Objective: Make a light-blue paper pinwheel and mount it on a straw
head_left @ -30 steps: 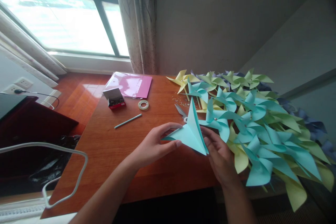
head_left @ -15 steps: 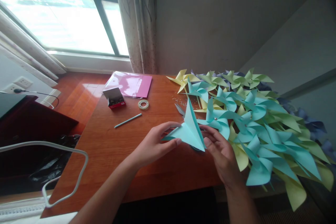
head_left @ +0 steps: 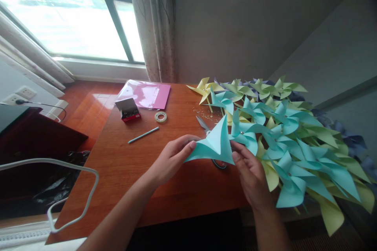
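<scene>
A turquoise sheet of paper [head_left: 214, 146], cut and creased into pointed flaps, is held above the table between both hands. My left hand [head_left: 173, 159] pinches its left corner, thumb on top. At the right edge, my right hand [head_left: 249, 168] grips the sheet with thumb and fingers. Beneath the paper lies a pair of scissors [head_left: 202, 123]; its blades and part of a dark handle show, the middle being covered. Close by my right hand rests a finished turquoise pinwheel [head_left: 242, 133].
Many pinwheels in turquoise, yellow, green and purple, such as a yellow one [head_left: 204, 89], cover the table's right side. On the left are a pale blue stick [head_left: 143, 135], a tape roll [head_left: 160, 117], a small open box [head_left: 129, 111] and a pink paper pack [head_left: 160, 96].
The turquoise paper has turned and opened out, its upright flap tilting to the right. More of the scissors shows beneath. Both hands have shifted only slightly.
</scene>
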